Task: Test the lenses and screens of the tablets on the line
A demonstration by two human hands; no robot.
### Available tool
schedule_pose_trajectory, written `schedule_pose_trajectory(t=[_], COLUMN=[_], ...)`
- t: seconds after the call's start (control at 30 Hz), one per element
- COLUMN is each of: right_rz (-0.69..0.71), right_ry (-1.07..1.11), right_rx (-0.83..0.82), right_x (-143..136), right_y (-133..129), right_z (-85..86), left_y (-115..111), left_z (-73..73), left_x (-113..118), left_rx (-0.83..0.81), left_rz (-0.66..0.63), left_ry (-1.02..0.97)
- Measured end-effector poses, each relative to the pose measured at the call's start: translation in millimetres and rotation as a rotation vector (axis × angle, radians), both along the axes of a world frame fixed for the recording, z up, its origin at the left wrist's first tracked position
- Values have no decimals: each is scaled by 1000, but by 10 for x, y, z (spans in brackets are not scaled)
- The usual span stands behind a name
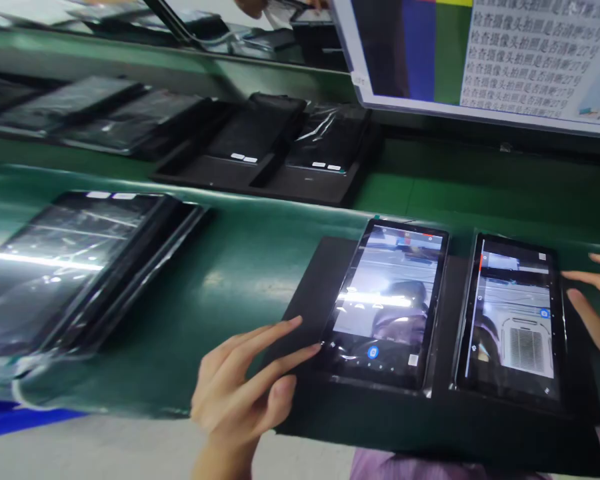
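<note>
Two lit tablets lie side by side on a black mat (313, 293) at the front right. The left tablet (390, 300) and the right tablet (513, 320) both show camera screens, each with a blue button. My left hand (253, 377) is at the left tablet's lower left edge, fingers apart, one fingertip at the edge and nothing held. Beside the right tablet's right edge is my right hand (597, 300), its fingers spread and partly cut off by the frame.
Wrapped dark tablets (65, 260) are stacked at the left. Behind the green table edge, a black tray (205, 175) holds two wrapped tablets, with more farther left (125, 120). A printed sheet (525, 60) stands at the upper right.
</note>
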State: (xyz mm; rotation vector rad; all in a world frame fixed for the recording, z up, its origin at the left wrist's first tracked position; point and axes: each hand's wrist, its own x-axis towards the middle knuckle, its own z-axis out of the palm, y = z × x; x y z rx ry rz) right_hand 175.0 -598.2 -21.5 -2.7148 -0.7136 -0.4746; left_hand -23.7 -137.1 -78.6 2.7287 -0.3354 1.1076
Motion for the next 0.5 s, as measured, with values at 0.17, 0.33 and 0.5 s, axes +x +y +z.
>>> schedule_pose_trajectory(t=[0.17, 0.33, 0.5], right_rz=[168, 213, 345], right_ry=[89, 203, 415], right_rx=[28, 11, 19], right_x=[241, 251, 17], right_y=[729, 883, 697], right_z=[-23, 16, 114], left_y=[25, -13, -11], left_z=[-14, -54, -106], left_x=[-128, -291, -333], left_rx=[2, -66, -106], left_rz=[45, 195, 212], left_ry=[0, 101, 178])
